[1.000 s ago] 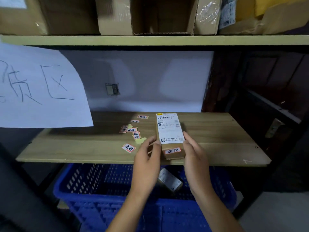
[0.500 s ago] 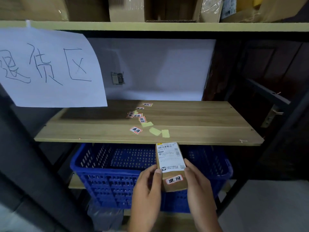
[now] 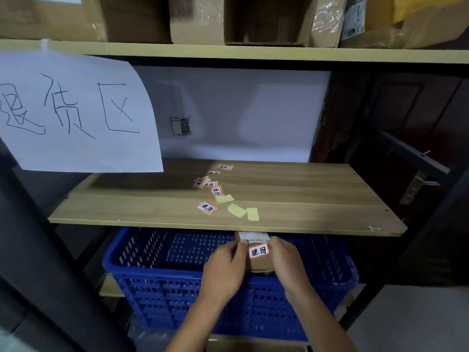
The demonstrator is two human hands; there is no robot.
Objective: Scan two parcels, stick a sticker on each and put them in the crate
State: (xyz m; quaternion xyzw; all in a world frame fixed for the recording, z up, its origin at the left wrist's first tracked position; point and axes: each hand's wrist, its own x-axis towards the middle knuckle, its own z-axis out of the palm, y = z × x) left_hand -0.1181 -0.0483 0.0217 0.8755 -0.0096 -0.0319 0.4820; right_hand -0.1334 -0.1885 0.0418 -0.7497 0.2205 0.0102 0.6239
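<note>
A small brown parcel [image 3: 258,262] with a white shipping label and a red-bordered sticker [image 3: 258,251] is held over the blue crate [image 3: 177,293], just under the wooden shelf's front edge. My left hand [image 3: 224,268] grips its left side and my right hand [image 3: 288,262] grips its right side. The parcel's far end is hidden behind the shelf board. The crate's inside is mostly hidden; I cannot see another parcel in it now.
The wooden shelf [image 3: 304,199] carries several loose red-bordered stickers [image 3: 206,207] and yellow backing slips [image 3: 237,210]. A handwritten paper sign [image 3: 71,110] hangs at the left. Cardboard boxes [image 3: 266,19] fill the top shelf. Dark shelf posts stand at both sides.
Both hands carried the stickered parcel off the shelf, down and forward, and now hold it over the blue crate below the shelf edge.
</note>
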